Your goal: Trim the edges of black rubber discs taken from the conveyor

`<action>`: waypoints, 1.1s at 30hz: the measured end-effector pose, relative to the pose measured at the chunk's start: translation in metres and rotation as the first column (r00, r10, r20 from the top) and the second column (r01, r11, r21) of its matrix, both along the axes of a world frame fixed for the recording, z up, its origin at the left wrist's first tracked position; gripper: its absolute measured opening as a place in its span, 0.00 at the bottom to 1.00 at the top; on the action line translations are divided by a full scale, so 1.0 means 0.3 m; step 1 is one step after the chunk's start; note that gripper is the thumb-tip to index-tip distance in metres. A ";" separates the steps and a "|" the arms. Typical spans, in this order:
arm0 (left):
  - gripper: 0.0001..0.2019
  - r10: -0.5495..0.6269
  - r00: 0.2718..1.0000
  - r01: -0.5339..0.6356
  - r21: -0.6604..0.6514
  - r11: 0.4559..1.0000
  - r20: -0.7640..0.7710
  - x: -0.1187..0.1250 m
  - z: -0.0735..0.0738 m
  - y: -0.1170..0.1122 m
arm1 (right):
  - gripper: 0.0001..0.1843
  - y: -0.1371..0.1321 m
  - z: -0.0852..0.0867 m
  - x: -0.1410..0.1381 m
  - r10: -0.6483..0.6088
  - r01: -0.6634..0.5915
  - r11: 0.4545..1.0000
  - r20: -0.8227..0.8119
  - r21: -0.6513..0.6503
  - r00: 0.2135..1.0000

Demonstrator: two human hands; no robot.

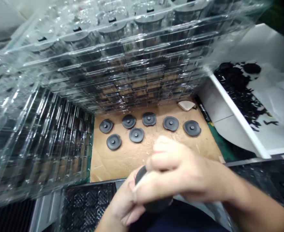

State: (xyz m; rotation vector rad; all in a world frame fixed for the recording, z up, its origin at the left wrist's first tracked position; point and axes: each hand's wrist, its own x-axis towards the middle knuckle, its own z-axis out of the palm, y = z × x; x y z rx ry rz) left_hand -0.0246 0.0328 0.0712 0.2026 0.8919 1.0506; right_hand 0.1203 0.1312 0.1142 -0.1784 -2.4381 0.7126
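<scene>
My left hand (126, 199) is closed round the edge of a black disc (156, 204), held just off the near edge of the cardboard. Across the top of that disc lies my right hand (178, 170), its fingers curled in and blurred by motion. Whatever sits in the right fingers is hidden. Beyond my hands, several similar black discs, each with a small centre stud, lie spread on the cardboard sheet (122, 164). One of these discs (136, 135) is in the front row, and another disc (192, 128) is at the right end.
Tall stacks of clear plastic trays (132, 61) wall off the back and left. A white bin (272, 122) with black scraps (241, 93) stands at right. Near it lie a black pen-like tool (202, 108) and a pale wedge-shaped piece (186, 105). A black moulded tray (86, 206) sits front left.
</scene>
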 end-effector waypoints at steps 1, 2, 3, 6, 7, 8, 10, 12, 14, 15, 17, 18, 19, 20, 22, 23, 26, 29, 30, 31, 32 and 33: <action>0.20 -0.026 0.998 0.026 0.002 1.000 0.052 -0.007 -0.002 -0.007 | 0.18 0.018 -0.022 0.004 -0.037 0.037 0.999 0.005 -0.005 0.999; 0.19 -0.046 0.991 0.045 0.004 0.999 0.125 -0.015 -0.004 -0.013 | 0.17 0.027 -0.056 0.011 -0.138 0.138 0.990 0.016 -0.022 0.990; 0.18 -0.052 0.978 0.052 0.004 0.999 0.204 -0.022 -0.008 -0.019 | 0.16 0.025 -0.100 0.021 -0.254 0.255 0.965 0.037 -0.062 0.967; 0.16 -0.010 0.941 0.011 0.000 1.000 0.339 -0.036 -0.022 -0.026 | 0.15 -0.027 -0.271 0.052 -0.421 0.453 0.854 0.172 -0.255 0.891; 0.17 -0.005 0.941 0.005 0.001 1.000 0.339 -0.037 -0.025 -0.025 | 0.15 -0.050 -0.326 0.061 -0.411 0.460 0.835 0.213 -0.301 0.886; 0.18 -0.004 0.943 0.005 -0.002 1.000 0.333 -0.036 -0.027 -0.022 | 0.14 -0.070 -0.373 0.069 -0.399 0.459 0.826 0.238 -0.326 0.886; 0.20 -0.019 0.948 0.021 -0.005 1.000 0.319 -0.032 -0.027 -0.015 | 0.13 -0.092 -0.422 0.083 -0.397 0.464 0.815 0.250 -0.347 0.883; 0.21 -0.038 0.958 0.042 -0.007 0.999 0.284 -0.025 -0.022 -0.008 | 0.12 -0.090 -0.395 0.092 -0.445 0.503 0.781 0.235 -0.370 0.864; 0.22 -0.024 0.980 0.025 -0.006 1.000 0.196 -0.017 -0.018 -0.003 | 0.12 -0.081 -0.301 0.090 -0.529 0.560 0.731 0.194 -0.390 0.826; 0.23 0.013 0.990 -0.013 0.003 1.000 0.137 -0.012 -0.017 -0.002 | 0.12 -0.081 -0.242 0.082 -0.565 0.573 0.720 0.150 -0.392 0.812; 0.26 0.135 0.991 -0.135 0.051 0.989 0.021 -0.002 -0.018 -0.001 | 0.12 -0.094 -0.133 0.053 -0.569 0.532 0.765 0.006 -0.363 0.823; 0.27 0.210 0.977 -0.206 0.085 0.975 -0.040 0.001 -0.020 -0.001 | 0.13 -0.107 -0.095 0.035 -0.536 0.486 0.810 -0.078 -0.328 0.841; 0.27 0.283 0.953 -0.271 0.118 0.955 -0.106 0.004 -0.022 -0.002 | 0.14 -0.120 -0.070 0.018 -0.507 0.450 0.840 -0.142 -0.304 0.850; 0.27 0.353 0.920 -0.329 0.154 0.932 -0.173 0.006 -0.024 -0.004 | 0.14 -0.131 -0.058 0.004 -0.485 0.425 0.855 -0.167 -0.298 0.858; 0.29 0.460 0.838 -0.415 0.206 0.886 -0.293 0.007 -0.026 -0.007 | 0.12 -0.144 -0.061 -0.009 -0.496 0.436 0.829 -0.100 -0.349 0.863; 0.30 0.506 0.794 -0.453 0.228 0.862 -0.336 0.007 -0.025 -0.010 | 0.11 -0.145 -0.066 -0.008 -0.522 0.470 0.796 -0.039 -0.380 0.852; 0.31 0.557 0.742 -0.487 0.271 0.830 -0.372 0.015 -0.018 -0.013 | 0.11 -0.143 -0.065 -0.006 -0.606 0.560 0.734 0.004 -0.383 0.796; 0.31 0.531 0.769 -0.446 0.296 0.845 -0.357 0.024 -0.011 -0.010 | 0.13 -0.152 -0.054 -0.022 -0.564 0.472 0.790 -0.162 -0.392 0.810; 0.31 0.527 0.777 -0.443 0.296 0.846 -0.344 0.023 -0.010 -0.007 | 0.13 -0.156 -0.059 -0.026 -0.525 0.415 0.801 -0.172 -0.432 0.834; 0.31 0.526 0.785 -0.448 0.287 0.847 -0.327 0.019 -0.009 -0.005 | 0.12 -0.159 -0.071 -0.025 -0.492 0.368 0.788 -0.146 -0.494 0.858; 0.30 0.521 0.797 -0.454 0.265 0.851 -0.307 0.013 -0.008 -0.002 | 0.11 -0.162 -0.090 -0.019 -0.478 0.351 0.748 -0.091 -0.564 0.873; 0.29 0.507 0.815 -0.453 0.238 0.859 -0.279 0.006 -0.007 0.000 | 0.10 -0.163 -0.114 -0.007 -0.482 0.365 0.691 -0.020 -0.623 0.876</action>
